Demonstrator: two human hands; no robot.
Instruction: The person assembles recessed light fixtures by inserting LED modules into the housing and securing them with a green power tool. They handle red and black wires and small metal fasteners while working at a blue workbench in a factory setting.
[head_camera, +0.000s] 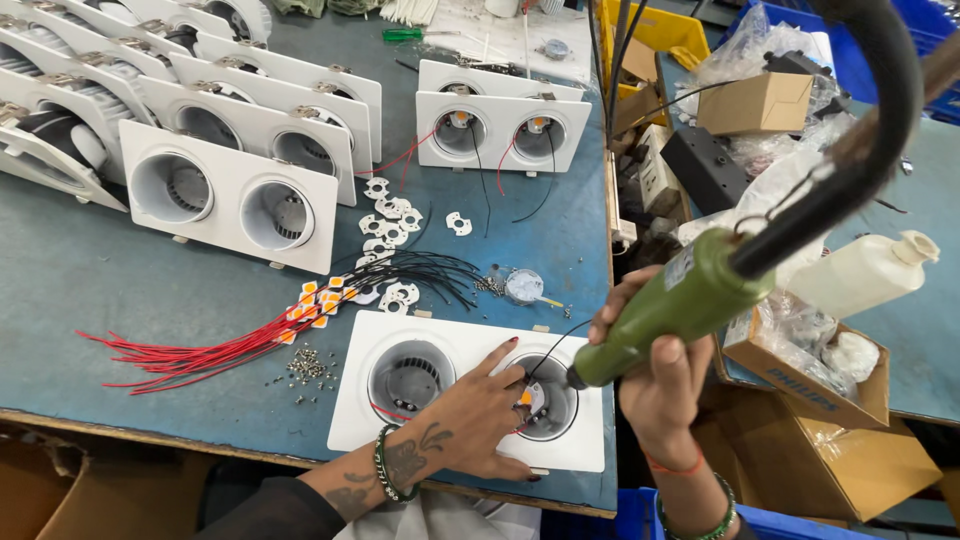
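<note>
the left hand lies flat and open across the nearest white twin-socket lamp housing at the table's front edge, gripping nothing, its fingertips pinning a small white ring plate with an orange chip inside the right-hand socket. the right hand is closed tight around a green electric screwdriver, whose tip points into that same socket just beside the fingertips; whether the bit already sits on a screw is hard to tell from here. if the bit slips off, it could nick the fingers or scratch the chip, since they lie so close together. the thick black hose arching off the tool could also tug the tip sideways. left of the housing, loose screws and a fan of red and black wires lie on the blue table. farther back, a scatter of white ring plates, then rows of finished housings.
</note>
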